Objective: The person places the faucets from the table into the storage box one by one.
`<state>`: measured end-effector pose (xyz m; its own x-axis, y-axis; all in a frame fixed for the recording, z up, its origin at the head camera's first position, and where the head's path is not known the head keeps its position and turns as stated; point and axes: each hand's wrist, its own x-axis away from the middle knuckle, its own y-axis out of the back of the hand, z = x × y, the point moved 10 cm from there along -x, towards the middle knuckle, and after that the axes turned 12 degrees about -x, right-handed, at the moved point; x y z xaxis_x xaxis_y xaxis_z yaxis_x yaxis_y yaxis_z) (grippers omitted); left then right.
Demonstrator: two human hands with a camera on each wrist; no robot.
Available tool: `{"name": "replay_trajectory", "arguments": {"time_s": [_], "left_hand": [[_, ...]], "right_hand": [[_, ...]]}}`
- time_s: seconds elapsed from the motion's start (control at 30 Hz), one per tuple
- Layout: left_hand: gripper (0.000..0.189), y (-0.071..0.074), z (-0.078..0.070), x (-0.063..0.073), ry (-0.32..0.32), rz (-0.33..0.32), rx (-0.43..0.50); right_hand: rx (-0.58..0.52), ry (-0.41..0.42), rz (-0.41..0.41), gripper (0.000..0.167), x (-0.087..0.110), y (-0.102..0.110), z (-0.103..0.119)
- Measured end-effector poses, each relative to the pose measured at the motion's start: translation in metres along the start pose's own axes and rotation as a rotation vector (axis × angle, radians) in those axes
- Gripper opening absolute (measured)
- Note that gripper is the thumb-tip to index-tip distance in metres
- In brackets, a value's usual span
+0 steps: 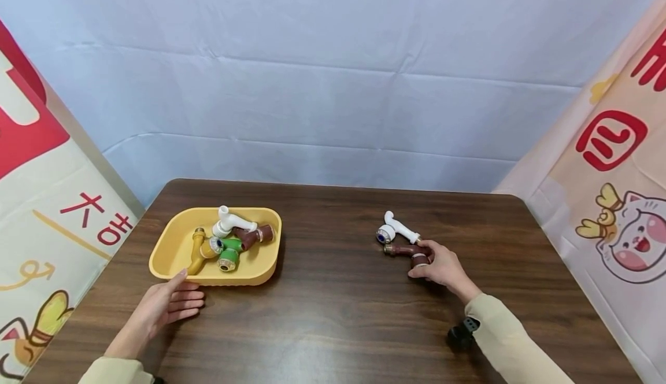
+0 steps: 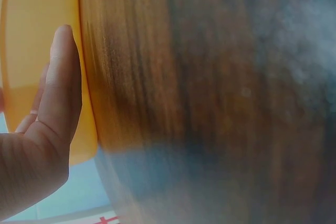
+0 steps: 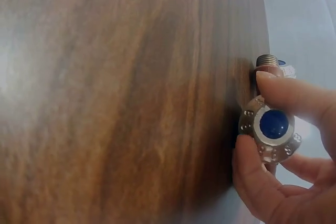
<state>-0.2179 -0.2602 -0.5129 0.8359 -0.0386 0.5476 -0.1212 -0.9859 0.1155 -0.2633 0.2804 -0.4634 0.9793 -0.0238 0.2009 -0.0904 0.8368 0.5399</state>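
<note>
Here a cloth-walled booth is seen, set around a wood-grained table. Behind the table a pale blue sheet is hung, and it is crossed by fold creases! Left of the table, a printed cloth is splashed with red characters; to the table's right, another printed hanging is brightened by a cartoon cat. Whether a home, shop or office is screened off cannot be told.
</note>
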Motion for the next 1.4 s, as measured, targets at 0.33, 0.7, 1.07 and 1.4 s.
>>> {"name": "replay_trajectory", "arguments": {"time_s": [0.33, 0.7, 1.07, 1.4], "left_hand": [[0.058, 0.000, -0.001, 0.001, 0.001, 0.008, 0.000], [0.057, -0.001, -0.002, 0.001, -0.022, 0.024, -0.003], [0.058, 0.000, -0.003, 0.001, -0.004, 0.006, -0.007], [0.057, 0.000, -0.001, 0.001, 0.002, 0.010, -0.008]], "right_hand": [[0.113, 0.072, -0.071, 0.070, 0.003, 0.004, 0.004], [0.099, 0.123, -0.115, 0.069, 0.009, 0.010, 0.015], [0.088, 0.166, -0.137, 0.069, 0.010, 0.013, 0.028], [0.067, 0.209, -0.149, 0.070, 0.014, 0.017, 0.045]]}}
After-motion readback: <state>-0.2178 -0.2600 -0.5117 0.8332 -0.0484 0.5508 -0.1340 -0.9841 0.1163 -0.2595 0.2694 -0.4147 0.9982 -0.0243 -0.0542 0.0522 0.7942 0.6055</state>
